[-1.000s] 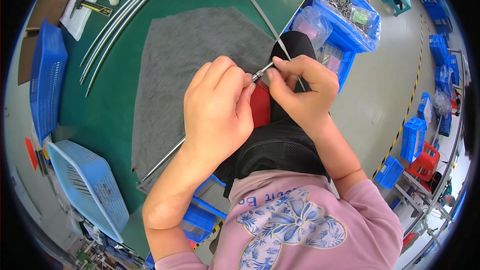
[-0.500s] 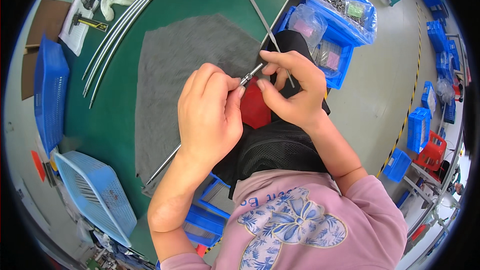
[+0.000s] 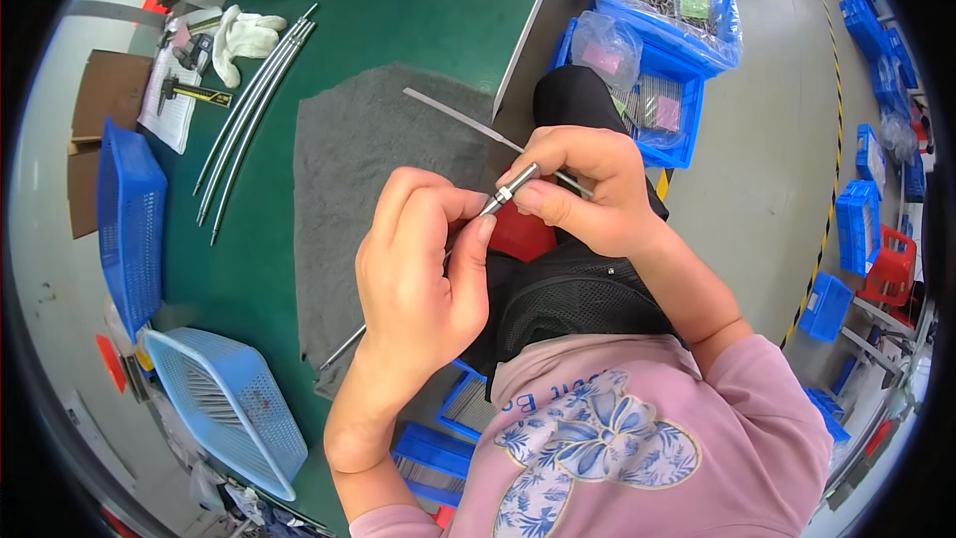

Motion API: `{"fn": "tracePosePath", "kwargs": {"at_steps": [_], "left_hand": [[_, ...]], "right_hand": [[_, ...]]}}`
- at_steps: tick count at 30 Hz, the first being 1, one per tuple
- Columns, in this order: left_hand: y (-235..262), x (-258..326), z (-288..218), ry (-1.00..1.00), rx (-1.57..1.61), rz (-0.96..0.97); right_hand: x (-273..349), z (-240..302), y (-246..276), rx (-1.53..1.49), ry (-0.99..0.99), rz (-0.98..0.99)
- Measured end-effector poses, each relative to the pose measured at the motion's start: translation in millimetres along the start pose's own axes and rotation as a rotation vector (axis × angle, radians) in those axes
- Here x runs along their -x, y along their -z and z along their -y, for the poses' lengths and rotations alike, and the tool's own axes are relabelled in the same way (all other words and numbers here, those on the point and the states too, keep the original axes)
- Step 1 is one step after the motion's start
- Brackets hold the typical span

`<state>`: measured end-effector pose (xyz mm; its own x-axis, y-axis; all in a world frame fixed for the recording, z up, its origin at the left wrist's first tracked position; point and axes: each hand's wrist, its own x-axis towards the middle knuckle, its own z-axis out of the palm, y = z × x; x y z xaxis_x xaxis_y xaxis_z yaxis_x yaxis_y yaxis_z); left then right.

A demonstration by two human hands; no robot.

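My left hand (image 3: pixel 423 259) pinches a slim metal rod (image 3: pixel 344 347) close to its stepped, shiny end fitting (image 3: pixel 508 189). The rod slants down to the left beneath my wrist, its middle hidden by the hand. My right hand (image 3: pixel 593 184) is closed, holding a thin flat needle file (image 3: pixel 453 116) whose blade points up and left over the cloth. Its thumb and index finger also sit at the fitting's tip. Below both hands lies a grey cloth (image 3: pixel 339 189) on the green table (image 3: pixel 428 20). A red patch (image 3: pixel 520 234) shows between my hands.
Several metal rods (image 3: pixel 254 120) lie at the left, near a white glove (image 3: pixel 249 35) and a caliper (image 3: pixel 199 93). A blue basket (image 3: pixel 134 229) and a light blue basket (image 3: pixel 254 408) stand along the left. Blue bins (image 3: pixel 682 144) with metal parts stand at the right.
My right hand has closed in on the rod's end and now touches the fitting. The file has swung leftward, over the cloth. The whole view has shifted slightly.
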<state>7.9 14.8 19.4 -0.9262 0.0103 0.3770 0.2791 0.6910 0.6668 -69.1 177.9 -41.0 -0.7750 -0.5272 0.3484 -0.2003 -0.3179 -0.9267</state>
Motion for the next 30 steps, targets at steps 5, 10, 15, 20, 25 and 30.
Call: {"fn": "tracePosePath", "kwargs": {"at_steps": [5, 10, 15, 20, 25, 30], "left_hand": [[2, 2, -4, -0.013, 0.018, 0.013], [1, 3, -3, -0.008, 0.022, 0.015], [0, 3, -2, -0.003, 0.027, 0.014], [1, 2, 1, -0.022, 0.011, 0.038], [-1, 0, 3, 0.01, 0.018, 0.079], [-10, 1, 13, 0.042, 0.014, 0.04]], "right_hand": [[-2, 0, 1, 0.164, 0.191, 0.004], [0, -2, 4, 0.541, 0.264, -0.167], [1, -6, 11, 0.606, 0.287, -0.276], [0, 12, 12, 0.537, 0.306, -0.144], [-1, 7, 8, 0.382, 0.213, -0.044], [-1, -5, 5, 0.352, 0.135, -0.059]]}}
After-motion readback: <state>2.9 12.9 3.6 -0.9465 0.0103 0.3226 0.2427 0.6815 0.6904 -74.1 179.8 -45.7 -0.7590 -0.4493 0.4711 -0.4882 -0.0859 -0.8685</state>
